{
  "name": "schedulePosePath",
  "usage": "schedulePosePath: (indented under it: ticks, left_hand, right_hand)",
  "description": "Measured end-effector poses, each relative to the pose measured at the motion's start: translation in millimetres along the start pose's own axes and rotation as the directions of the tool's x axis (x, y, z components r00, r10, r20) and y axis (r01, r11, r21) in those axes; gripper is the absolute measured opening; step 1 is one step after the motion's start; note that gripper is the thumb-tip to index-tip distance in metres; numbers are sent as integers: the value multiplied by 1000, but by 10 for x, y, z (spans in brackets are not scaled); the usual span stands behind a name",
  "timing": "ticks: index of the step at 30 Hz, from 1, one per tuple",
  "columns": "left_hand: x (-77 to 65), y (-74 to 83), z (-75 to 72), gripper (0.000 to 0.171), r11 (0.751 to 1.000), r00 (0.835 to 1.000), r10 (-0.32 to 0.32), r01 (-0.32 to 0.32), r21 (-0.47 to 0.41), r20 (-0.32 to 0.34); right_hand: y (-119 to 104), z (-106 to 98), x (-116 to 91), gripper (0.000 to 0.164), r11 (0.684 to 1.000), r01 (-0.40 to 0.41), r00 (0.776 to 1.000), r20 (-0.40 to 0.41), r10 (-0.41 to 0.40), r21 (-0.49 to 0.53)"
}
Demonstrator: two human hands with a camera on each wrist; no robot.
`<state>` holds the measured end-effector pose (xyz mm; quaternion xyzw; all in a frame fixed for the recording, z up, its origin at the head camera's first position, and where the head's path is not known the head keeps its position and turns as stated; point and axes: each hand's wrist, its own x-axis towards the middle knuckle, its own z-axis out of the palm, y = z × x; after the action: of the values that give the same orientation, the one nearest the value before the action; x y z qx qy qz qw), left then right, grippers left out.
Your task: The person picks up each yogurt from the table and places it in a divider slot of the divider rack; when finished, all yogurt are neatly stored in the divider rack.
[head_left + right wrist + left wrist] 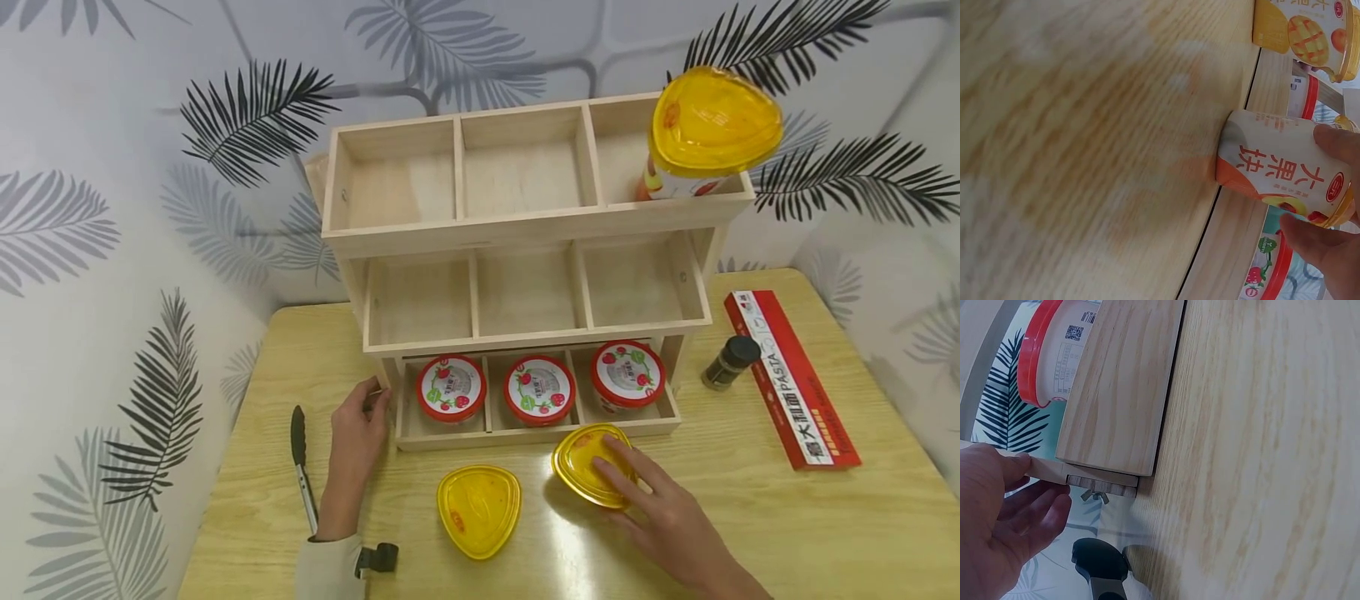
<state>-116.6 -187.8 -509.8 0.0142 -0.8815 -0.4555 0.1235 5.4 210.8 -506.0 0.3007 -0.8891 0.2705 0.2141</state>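
My right hand [666, 518] holds a yogurt tub with a yellow lid [581, 471], thumb and fingers around its upper part. In the right wrist view this tub [1282, 165] shows white and orange sides with fruit pictures, close in front of the bottom tier. A second yellow-lidded yogurt tub [480, 510] stands on the table to its left. At the lower left of a three-tier wooden shelf [540, 232], my left hand [362, 427] grips the edge of the side panel [1047, 469] between thumb and fingers.
Red-rimmed tubs [540, 390] sit in the three bottom compartments. Another yellow-lidded tub [712, 125] stands in the top right compartment. Tongs [302, 467] lie at the left. On the right are a black-capped jar [731, 362] and a red pasta box [793, 379].
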Motion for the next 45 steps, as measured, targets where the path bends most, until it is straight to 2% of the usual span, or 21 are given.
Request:
schedulePosePath:
  ticks: [8, 12, 16, 19, 23, 28, 33, 37, 41, 45]
  left_hand:
    - [0, 26, -5, 28, 1000, 1000, -17, 17, -16, 5]
    - [-15, 17, 1, 29, 999, 1000, -18, 18, -27, 7]
    - [-30, 5, 8, 28, 999, 1000, -23, 24, -34, 14]
    - [-33, -9, 11, 29, 999, 1000, -19, 20, -29, 15]
    - [-42, -10, 2, 28, 1000, 1000, -11, 12, -19, 5]
    - [-37, 1, -3, 29, 999, 1000, -20, 21, -30, 11]
    - [-27, 18, 20, 28, 1000, 1000, -12, 12, -27, 17]
    - [-19, 31, 38, 28, 1000, 1000, 5, -5, -26, 11]
    - [-8, 33, 33, 27, 1000, 1000, 20, -20, -16, 2]
    - [6, 22, 9, 27, 1000, 1000, 24, -24, -12, -4]
  right_hand:
    - [-15, 13, 18, 59, 1000, 26, 998, -57, -26, 7]
    - [-39, -30, 26, 61, 1000, 3, 1000, -26, -3, 5]
    - [-116, -147, 106, 60, 1000, -2, 1000, -15, 2, 8]
    - [-211, -313, 255, 58, 1000, 11, 1000, -23, -11, 11]
    - [-337, -577, 551, 55, 998, 62, 996, -67, -61, 13]
    - [-516, -933, 1016, 52, 988, 154, 973, -174, -151, 8]
    - [-708, -1304, 1512, 52, 977, 211, 949, -244, -199, 26]
    - [-819, -1536, 1924, 49, 964, 264, 908, -341, -242, 21]
    - [-855, -1683, 2336, 41, 952, 305, 851, -456, -262, 23]
    - [-827, -1766, 2704, 59, 953, 303, 821, -499, -278, -32]
